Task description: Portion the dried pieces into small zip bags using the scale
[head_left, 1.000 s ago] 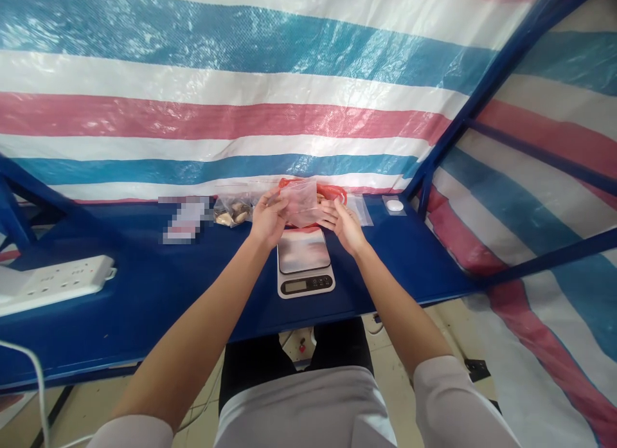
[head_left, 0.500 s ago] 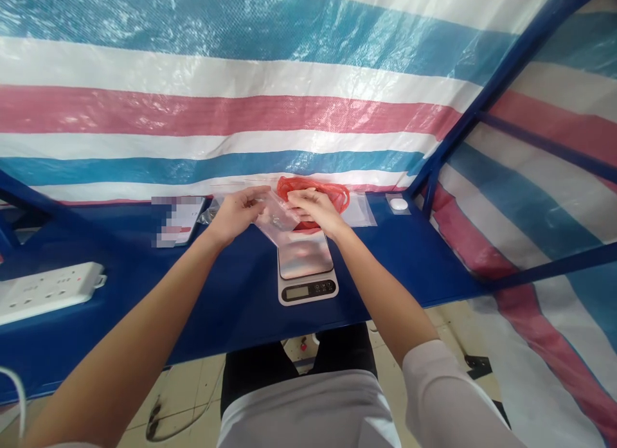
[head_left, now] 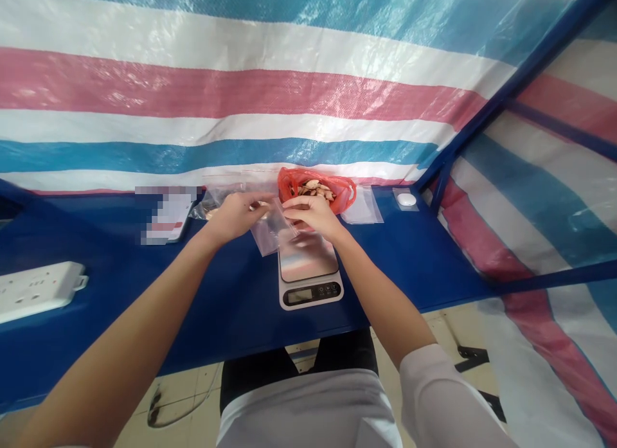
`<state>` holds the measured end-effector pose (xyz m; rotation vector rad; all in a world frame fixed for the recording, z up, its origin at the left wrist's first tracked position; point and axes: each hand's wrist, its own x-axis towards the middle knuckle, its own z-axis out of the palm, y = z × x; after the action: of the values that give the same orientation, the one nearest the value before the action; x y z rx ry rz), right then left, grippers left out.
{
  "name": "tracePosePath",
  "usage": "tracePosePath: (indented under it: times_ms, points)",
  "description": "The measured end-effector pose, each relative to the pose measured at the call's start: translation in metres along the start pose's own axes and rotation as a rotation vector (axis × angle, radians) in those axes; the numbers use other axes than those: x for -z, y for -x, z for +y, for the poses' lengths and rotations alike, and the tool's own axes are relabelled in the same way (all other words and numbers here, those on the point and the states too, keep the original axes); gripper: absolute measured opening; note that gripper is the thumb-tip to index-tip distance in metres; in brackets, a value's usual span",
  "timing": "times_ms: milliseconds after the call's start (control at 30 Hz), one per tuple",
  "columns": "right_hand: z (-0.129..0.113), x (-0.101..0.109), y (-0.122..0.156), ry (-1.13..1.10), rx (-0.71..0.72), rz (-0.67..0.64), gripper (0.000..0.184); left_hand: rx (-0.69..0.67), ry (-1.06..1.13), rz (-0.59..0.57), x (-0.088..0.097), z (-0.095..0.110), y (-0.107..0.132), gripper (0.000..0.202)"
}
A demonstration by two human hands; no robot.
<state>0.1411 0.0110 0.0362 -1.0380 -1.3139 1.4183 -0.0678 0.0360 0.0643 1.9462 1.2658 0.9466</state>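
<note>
On the near part of the table (head_left: pixel 419 261) stood a white scale (head_left: pixel 308 261). Over its far left corner, the left hand (head_left: pixel 236 215) and right hand (head_left: pixel 313 215), both nearly closed, pinched a clear plastic bag (head_left: pixel 266 237). Beyond lay an open red bag (head_left: pixel 289 180) holding brown pieces (head_left: pixel 316 190), flat clear bags (head_left: pixel 362 207) to its right
</note>
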Motion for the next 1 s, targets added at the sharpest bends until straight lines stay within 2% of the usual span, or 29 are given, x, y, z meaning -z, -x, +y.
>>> tracePosePath:
  times_ms: [67, 200, 333, 500, 767, 1000]
  points:
    - [0.006, 0.006, -0.002, 0.074, 0.054, 0.055, 0.016, -0.039, -0.007, 0.051, -0.01, -0.002, 0.002, 0.024]
    - [0.013, 0.016, -0.007, 0.232, 0.177, 0.167, 0.007, -0.238, -0.002, 0.165, -0.026, 0.0, 0.007, 0.022]
    - [0.012, 0.024, -0.01, 0.357, 0.208, 0.237, 0.011, -0.288, -0.004, 0.176, -0.039, 0.008, 0.014, 0.017]
    - [0.012, 0.032, -0.005, 0.372, 0.252, 0.271, 0.016, -0.169, 0.119, 0.207, -0.056, 0.017, 0.021, 0.018]
    - [0.023, 0.028, 0.014, 0.111, 0.237, 0.196, 0.018, 0.083, 0.346, 0.246, -0.075, 0.012, 0.02, 0.006]
    - [0.024, 0.02, 0.024, 0.191, 0.321, 0.182, 0.016, 0.161, 0.532, 0.166, -0.081, 0.008, 0.02, 0.031]
